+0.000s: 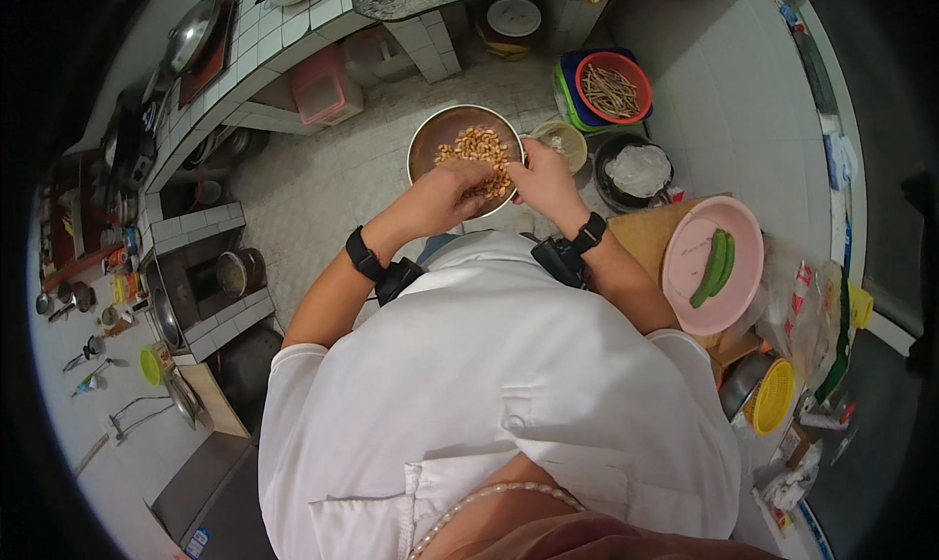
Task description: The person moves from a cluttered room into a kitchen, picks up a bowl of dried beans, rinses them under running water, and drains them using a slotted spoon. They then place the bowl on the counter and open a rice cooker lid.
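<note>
A round brown metal bowl (427, 149) with a pale rim is held out before my body. Peanuts (480, 147), by their look, lie heaped across its middle and right side. My right hand (461, 186) reaches into the bowl from the near side, its fingers bent among the nuts; whether it grips any is hidden. At the bowl's right edge my left hand (541, 173) clasps the rim, thumb on the inner side. Both wrists wear black straps.
A red basin (644, 72) of dried sticks or pods and a black pan (612, 191) with a plastic bag stand at the right. Nearer, a pink basin (678, 230) holds green gourds (711, 270). Tiled counters (275, 39) line the left and far side.
</note>
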Motion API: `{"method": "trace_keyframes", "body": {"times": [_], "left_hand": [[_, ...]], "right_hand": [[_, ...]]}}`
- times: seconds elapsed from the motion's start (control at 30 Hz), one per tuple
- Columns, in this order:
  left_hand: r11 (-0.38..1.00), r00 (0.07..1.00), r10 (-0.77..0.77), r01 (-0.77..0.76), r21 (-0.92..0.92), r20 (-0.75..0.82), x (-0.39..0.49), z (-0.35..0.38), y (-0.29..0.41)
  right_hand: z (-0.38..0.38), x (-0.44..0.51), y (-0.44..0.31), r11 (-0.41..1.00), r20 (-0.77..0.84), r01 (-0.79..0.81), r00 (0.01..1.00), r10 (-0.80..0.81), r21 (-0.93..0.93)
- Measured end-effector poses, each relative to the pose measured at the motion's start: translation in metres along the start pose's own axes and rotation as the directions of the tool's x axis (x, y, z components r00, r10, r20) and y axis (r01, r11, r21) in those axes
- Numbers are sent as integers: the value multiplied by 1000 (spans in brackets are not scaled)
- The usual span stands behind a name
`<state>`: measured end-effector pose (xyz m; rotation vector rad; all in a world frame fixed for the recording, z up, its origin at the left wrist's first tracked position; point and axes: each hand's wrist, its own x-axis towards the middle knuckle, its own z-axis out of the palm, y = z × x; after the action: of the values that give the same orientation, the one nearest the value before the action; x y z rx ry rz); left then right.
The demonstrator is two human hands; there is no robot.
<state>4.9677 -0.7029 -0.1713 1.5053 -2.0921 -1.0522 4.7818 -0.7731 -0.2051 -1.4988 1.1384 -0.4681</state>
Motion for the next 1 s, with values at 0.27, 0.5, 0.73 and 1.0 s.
{"method": "trace_keyframes", "body": {"times": [0.27,0.5,0.73,1.0], "left_hand": [[999,998,5,-8,45,58,-4,2,-3],[968,964,134,-77,240,-230,-4,13,-3],[1000,990,6,-8,-13,-139,-23,3,7],[1000,825,-3,7,6,-565,-37,8,0]], "right_hand": [[-2,-1,4,999,14,-9,1000,9,-34],[-4,-1,5,997,-24,-8,1000,6,-81],[-10,-4,1,995,-32,-54,998,57,78],[-13,1,4,997,-26,-29,999,31,73]]}}
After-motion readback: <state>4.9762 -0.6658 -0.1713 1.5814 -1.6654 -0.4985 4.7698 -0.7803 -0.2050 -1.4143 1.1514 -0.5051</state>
